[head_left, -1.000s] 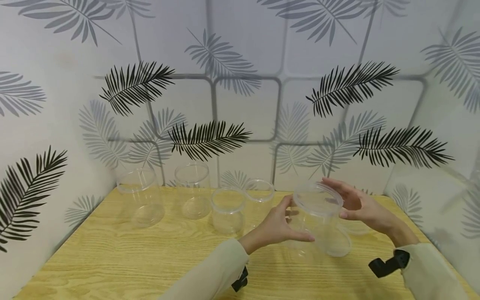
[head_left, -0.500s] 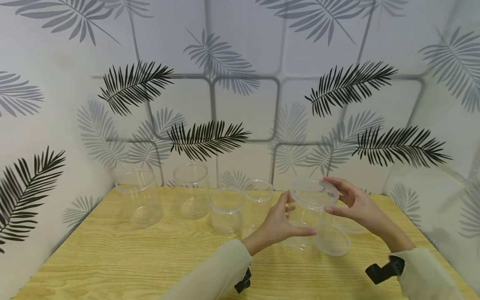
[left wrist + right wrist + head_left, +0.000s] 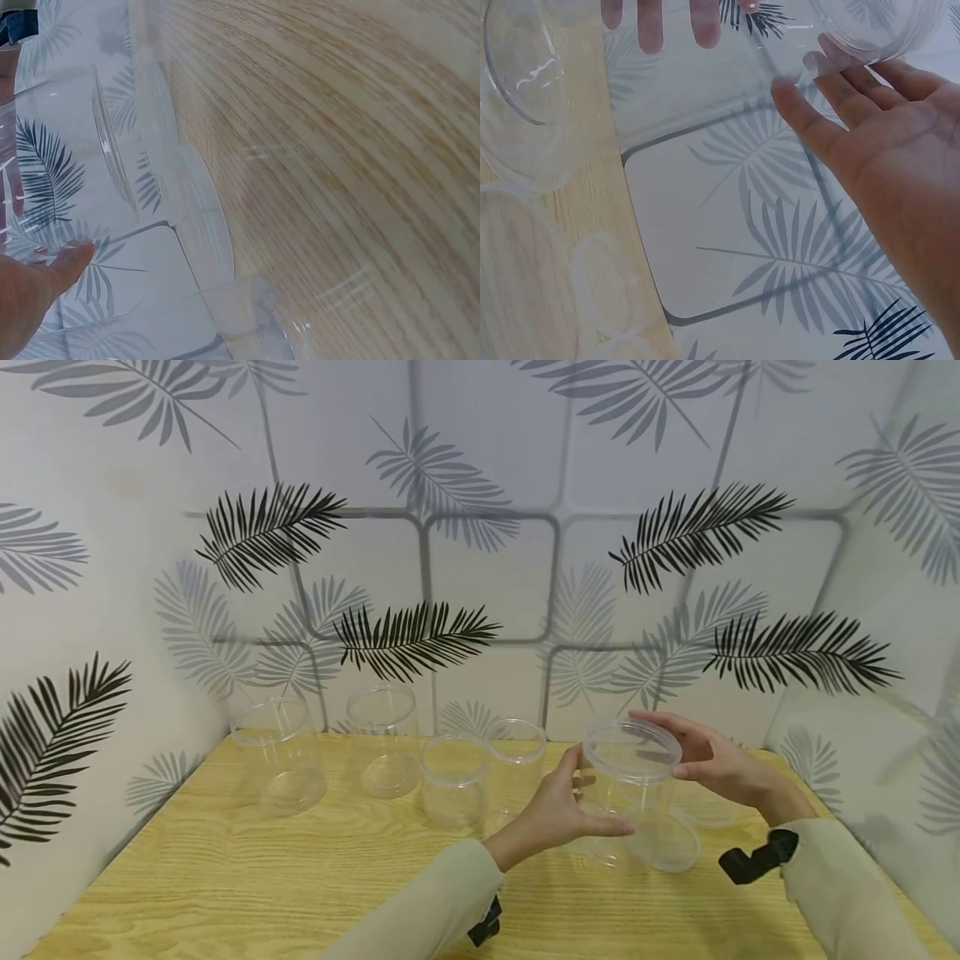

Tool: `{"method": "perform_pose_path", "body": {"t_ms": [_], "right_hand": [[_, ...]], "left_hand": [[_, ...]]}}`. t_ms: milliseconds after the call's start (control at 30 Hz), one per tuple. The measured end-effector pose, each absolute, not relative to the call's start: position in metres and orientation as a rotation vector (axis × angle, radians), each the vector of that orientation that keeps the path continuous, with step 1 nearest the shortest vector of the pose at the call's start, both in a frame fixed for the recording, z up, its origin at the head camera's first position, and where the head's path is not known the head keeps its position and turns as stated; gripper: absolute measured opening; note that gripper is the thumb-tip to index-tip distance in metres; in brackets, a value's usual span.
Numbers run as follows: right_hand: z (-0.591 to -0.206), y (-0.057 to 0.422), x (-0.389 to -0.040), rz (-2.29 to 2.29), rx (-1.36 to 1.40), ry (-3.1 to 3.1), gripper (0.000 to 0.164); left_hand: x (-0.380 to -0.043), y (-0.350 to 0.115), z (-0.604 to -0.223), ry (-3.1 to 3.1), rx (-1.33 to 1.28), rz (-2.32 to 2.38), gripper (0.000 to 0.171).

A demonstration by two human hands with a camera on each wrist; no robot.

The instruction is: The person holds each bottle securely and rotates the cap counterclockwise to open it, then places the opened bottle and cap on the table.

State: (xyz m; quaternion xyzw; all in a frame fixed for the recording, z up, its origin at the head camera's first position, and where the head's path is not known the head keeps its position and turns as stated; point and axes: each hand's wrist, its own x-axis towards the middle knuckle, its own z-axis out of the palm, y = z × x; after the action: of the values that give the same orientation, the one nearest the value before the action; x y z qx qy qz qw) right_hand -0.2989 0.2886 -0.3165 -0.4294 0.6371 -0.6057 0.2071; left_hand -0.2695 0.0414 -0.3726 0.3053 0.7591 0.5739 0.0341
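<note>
In the head view my left hand (image 3: 553,810) grips a clear plastic jar (image 3: 626,797) round its body, thumb on the near side and fingers behind. A clear round lid (image 3: 632,750) sits over the jar's mouth. My right hand (image 3: 723,768) curls about the lid's right and far edge, its thumb at the near rim. The right wrist view shows the right hand's fingers (image 3: 862,94) at the rim and the left hand's fingertips (image 3: 651,26) on the wall. In the left wrist view the left thumb (image 3: 71,266) lies against the jar.
Left of my hands stand several clear jars without lids: a wide one (image 3: 277,760), a tall one (image 3: 384,743), a short one (image 3: 454,785) and a narrow one (image 3: 517,760). Loose clear lids (image 3: 671,843) lie on the wood-grain table (image 3: 300,885) behind the held jar. A leaf-patterned wall (image 3: 495,577) closes the back.
My right hand has closed in on the lid's rim, then shifted round it, its wrist turning. The jar dipped left slightly and came back. My left hand keeps its grip.
</note>
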Motion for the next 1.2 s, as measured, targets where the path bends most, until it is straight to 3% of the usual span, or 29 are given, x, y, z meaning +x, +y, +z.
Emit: {"method": "perform_pose_path", "body": {"t_ms": [767,1200], "right_hand": [[-0.304,0.273,-0.259,-1.557,-1.024,2.516,0.067],[-0.312,0.288,-0.287,-1.699,-1.213,1.866,0.067]], "left_hand": [[-0.271,0.041,-0.374,2.335,0.929,1.79,0.089],[-0.271,0.041,-0.374,2.339,0.961,1.748,0.092]]}}
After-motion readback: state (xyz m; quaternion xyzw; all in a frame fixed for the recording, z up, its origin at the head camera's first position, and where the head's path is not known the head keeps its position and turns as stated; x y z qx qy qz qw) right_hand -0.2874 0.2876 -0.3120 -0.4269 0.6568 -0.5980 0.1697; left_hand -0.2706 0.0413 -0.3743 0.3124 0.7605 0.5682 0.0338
